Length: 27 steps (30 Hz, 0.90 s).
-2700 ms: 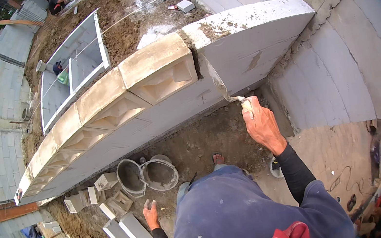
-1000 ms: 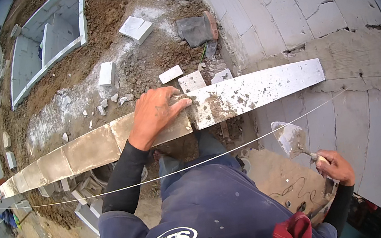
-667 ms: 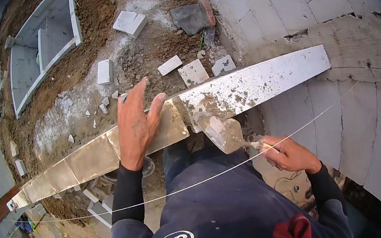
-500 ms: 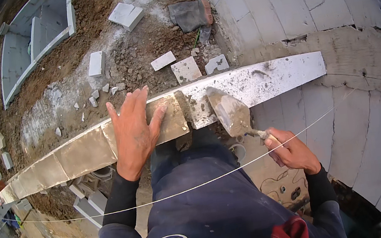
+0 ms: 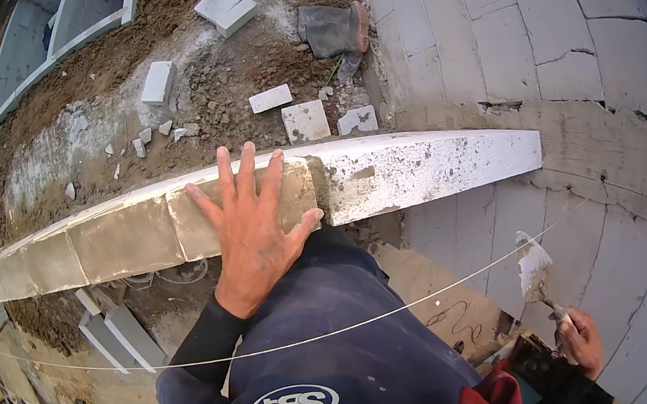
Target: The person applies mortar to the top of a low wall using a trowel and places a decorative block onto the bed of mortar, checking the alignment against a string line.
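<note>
One flat left hand (image 5: 254, 227) on rough block (image 5: 245, 209)

Grey block (image 5: 257, 203) atop wall, under left palm; mortar-caked trowel (image 5: 537, 275) in right fist.

Left hand (image 5: 254, 227): palm down, fingers spread flat, dark-sleeved forearm extended forward. Right hand (image 5: 582, 339): low at the person's right side, fingers curled closed in a grip, arm bent.
</note>
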Each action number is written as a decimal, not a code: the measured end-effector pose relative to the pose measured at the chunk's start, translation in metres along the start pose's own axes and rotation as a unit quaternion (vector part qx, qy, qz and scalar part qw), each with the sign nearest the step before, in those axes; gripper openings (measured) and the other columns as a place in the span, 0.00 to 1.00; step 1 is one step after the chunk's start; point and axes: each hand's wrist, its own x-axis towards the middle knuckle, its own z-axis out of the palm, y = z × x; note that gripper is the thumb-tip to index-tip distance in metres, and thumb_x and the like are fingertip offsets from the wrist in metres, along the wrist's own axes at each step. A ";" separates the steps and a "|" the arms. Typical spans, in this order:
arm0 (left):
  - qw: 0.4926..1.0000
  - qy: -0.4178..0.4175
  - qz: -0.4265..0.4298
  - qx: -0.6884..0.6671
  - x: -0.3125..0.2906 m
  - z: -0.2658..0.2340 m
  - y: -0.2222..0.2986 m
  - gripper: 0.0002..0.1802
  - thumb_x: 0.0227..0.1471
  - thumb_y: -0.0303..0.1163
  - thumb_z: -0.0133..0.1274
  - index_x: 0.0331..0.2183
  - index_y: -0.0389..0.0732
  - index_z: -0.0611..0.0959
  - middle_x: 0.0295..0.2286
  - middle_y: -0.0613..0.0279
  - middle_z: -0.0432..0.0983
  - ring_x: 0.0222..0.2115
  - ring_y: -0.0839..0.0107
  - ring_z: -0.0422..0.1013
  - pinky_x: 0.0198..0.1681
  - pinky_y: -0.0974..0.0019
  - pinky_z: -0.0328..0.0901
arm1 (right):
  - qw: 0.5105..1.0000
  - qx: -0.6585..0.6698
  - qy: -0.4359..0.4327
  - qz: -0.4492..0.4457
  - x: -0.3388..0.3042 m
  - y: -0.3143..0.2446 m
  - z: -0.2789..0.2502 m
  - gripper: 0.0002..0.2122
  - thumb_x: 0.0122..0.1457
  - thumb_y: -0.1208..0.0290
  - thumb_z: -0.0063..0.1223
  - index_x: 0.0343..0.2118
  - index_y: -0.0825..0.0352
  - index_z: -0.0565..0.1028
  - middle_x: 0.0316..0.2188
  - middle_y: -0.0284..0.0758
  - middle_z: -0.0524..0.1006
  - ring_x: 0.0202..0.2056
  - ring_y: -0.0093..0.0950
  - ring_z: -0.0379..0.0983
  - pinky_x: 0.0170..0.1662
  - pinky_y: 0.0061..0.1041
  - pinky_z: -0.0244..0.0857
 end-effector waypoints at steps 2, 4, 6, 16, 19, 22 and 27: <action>1.000 0.004 -0.021 -0.007 -0.003 0.002 0.001 0.47 0.51 0.51 0.68 0.66 0.44 0.69 0.69 0.45 0.52 0.72 0.38 0.38 0.65 0.17 0.24 | 0.990 -0.034 0.122 -0.058 -0.049 -0.026 -0.032 0.19 0.70 0.55 0.48 0.50 0.69 0.74 0.22 0.29 0.72 0.19 0.16 0.66 0.21 0.18 0.59; 0.999 -0.001 -0.042 -0.001 -0.003 0.001 0.016 0.47 0.50 0.50 0.68 0.66 0.44 0.69 0.69 0.44 0.51 0.72 0.36 0.37 0.65 0.16 0.25 | 0.947 -0.087 0.305 -0.049 -0.074 -0.074 -0.052 0.23 0.71 0.62 0.41 0.63 0.71 0.67 0.21 0.26 0.67 0.15 0.14 0.57 0.16 0.16 0.50; 0.999 -0.017 -0.050 0.006 0.004 0.004 0.029 0.47 0.50 0.48 0.69 0.66 0.44 0.69 0.70 0.44 0.50 0.72 0.36 0.36 0.64 0.16 0.25 | 0.924 -0.230 0.213 -0.217 -0.039 -0.145 -0.056 0.24 0.74 0.49 0.37 0.28 0.65 0.65 0.20 0.31 0.64 0.25 0.26 0.66 0.69 0.52 0.49; 0.990 -0.107 -0.086 0.008 -0.022 0.009 0.041 0.38 0.53 0.52 0.66 0.64 0.63 0.74 0.72 0.45 0.44 0.72 0.33 0.33 0.61 0.10 0.26 | 0.757 -0.487 -0.039 -0.433 0.206 -0.344 0.016 0.22 0.49 0.72 0.70 0.50 0.63 0.83 0.28 0.42 0.81 0.23 0.36 0.74 0.28 0.33 0.68; 0.988 -0.118 -0.093 0.025 -0.030 0.011 0.040 0.37 0.53 0.53 0.66 0.63 0.66 0.76 0.72 0.50 0.47 0.72 0.36 0.37 0.60 0.08 0.26 | 0.737 -0.470 -0.104 -0.474 0.224 -0.375 0.037 0.20 0.42 0.74 0.73 0.43 0.63 0.86 0.23 0.38 0.80 0.23 0.33 0.75 0.29 0.33 0.68; 0.990 -0.116 -0.057 0.048 -0.023 0.012 0.029 0.36 0.52 0.52 0.66 0.62 0.67 0.76 0.71 0.54 0.52 0.72 0.41 0.43 0.60 0.08 0.27 | 0.716 -0.435 -0.114 -0.534 0.232 -0.394 0.048 0.20 0.39 0.76 0.74 0.40 0.62 0.87 0.20 0.36 0.80 0.23 0.31 0.76 0.29 0.33 0.68; 0.995 -0.086 -0.001 0.053 -0.008 0.013 0.016 0.33 0.50 0.54 0.66 0.59 0.68 0.80 0.68 0.59 0.60 0.70 0.44 0.51 0.63 0.10 0.29 | 0.670 -0.456 -0.168 -0.561 0.256 -0.412 0.083 0.17 0.43 0.74 0.74 0.40 0.61 0.88 0.19 0.38 0.80 0.23 0.34 0.79 0.27 0.34 0.70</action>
